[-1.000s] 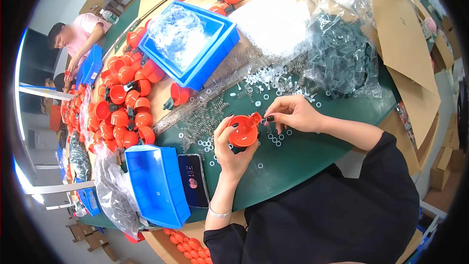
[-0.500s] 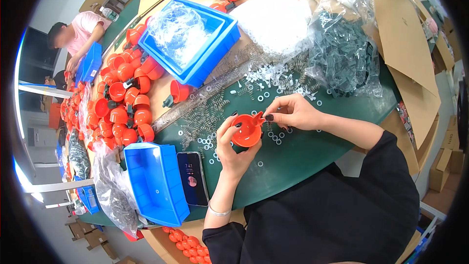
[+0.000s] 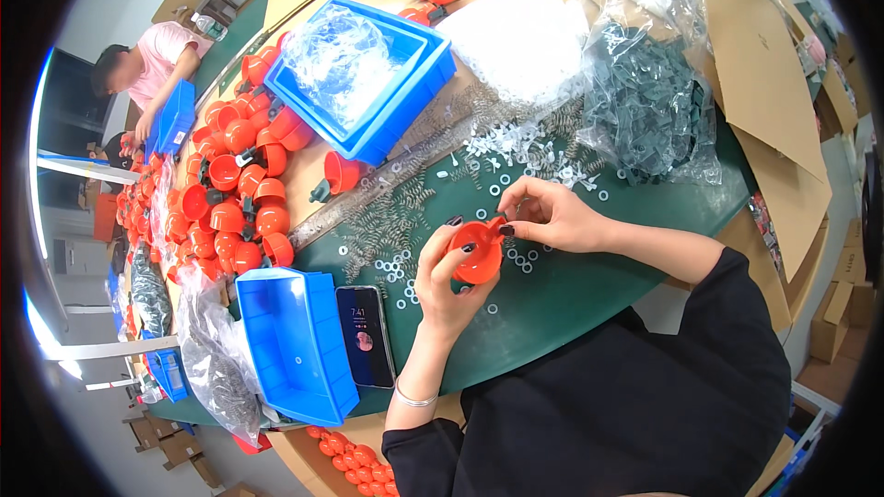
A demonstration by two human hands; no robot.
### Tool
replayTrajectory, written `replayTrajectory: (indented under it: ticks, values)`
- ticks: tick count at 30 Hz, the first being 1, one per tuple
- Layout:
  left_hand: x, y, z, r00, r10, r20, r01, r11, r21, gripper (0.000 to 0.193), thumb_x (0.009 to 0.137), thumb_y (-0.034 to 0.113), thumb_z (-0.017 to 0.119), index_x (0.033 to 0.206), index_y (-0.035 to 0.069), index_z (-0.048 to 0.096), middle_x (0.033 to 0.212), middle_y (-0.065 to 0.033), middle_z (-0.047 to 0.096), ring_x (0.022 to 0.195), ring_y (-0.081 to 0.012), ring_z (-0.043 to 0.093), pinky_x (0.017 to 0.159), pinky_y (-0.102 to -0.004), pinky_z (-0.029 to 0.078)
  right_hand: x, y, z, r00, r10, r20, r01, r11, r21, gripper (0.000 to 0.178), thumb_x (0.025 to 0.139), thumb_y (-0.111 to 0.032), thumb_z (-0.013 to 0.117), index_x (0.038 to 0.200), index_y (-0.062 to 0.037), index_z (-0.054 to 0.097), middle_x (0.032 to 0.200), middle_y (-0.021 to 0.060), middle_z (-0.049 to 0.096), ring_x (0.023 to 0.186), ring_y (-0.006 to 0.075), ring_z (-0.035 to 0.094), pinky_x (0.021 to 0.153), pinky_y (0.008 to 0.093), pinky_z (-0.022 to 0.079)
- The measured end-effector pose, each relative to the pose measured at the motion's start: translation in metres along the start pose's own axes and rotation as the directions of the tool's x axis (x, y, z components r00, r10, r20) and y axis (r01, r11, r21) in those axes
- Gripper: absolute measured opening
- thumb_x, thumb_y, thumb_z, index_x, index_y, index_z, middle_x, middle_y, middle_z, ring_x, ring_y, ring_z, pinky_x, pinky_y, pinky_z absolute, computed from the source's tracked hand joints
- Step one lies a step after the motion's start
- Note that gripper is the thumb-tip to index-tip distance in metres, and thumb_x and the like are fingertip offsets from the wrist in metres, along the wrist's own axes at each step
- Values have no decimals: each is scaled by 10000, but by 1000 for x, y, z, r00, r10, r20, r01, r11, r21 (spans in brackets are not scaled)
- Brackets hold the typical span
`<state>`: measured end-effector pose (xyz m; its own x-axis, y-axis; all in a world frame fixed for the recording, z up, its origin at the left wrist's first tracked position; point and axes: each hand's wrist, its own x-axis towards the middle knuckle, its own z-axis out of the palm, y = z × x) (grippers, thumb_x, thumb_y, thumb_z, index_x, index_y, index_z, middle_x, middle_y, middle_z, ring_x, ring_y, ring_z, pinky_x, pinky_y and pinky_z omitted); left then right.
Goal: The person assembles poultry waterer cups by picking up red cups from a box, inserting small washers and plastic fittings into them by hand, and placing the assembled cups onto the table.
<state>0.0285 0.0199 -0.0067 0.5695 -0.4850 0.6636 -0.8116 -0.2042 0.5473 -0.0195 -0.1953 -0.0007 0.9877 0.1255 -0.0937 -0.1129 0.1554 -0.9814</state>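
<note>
My left hand [image 3: 442, 299] is wrapped round a small red plastic cup [image 3: 481, 265], its hollow side facing up. A short neck sticks out from the cup's far right side. There my right hand [image 3: 560, 221] is closed, thumb and forefinger pinched together against the neck's end. Whatever small part lies between those fingertips is hidden. Around both hands, white rings [image 3: 522, 261], small white plastic pegs [image 3: 506, 143] and metal coil springs [image 3: 396, 221] are scattered on the green tabletop [image 3: 589, 290].
A blue bin [image 3: 293, 340] and a phone [image 3: 366, 336] lie left of my arm. Red cups [image 3: 226, 212] are heaped beyond. Stacked blue bins [image 3: 359, 83] hold clear plastic. A bag of dark green parts [image 3: 654, 110] stands far right. Another person [image 3: 157, 64] sits far left.
The cup in my left hand has shifted slightly right and nearer to me, and tilted a little. My right fingertips have closed in from just beside the neck onto its end.
</note>
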Motion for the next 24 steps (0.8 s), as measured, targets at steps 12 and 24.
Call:
replayTrajectory:
  ticks: [12, 24]
  values:
    - [1, 0, -3, 979, 202, 31, -203, 979, 35, 477, 602, 8, 824, 1005, 146, 608, 1170, -121, 574, 1032, -359, 623, 821, -413, 571, -1, -13, 1, 998, -38, 55, 48, 982, -182, 199, 861, 13, 603, 1048, 2, 670, 933, 62, 698, 836, 103, 651, 737, 245, 529]
    - [4, -1, -8, 1000, -24, 1, 24, 995, 92, 667, 587, 6, 819, 1156, 96, 484, 1212, -179, 526, 1046, -354, 588, 865, -405, 516, 55, -3, -10, 866, -484, 124, 137, -8, -991, 201, 809, -221, 677, 899, -65, 588, 916, 68, 529, 868, 214, 595, 675, 319, 526]
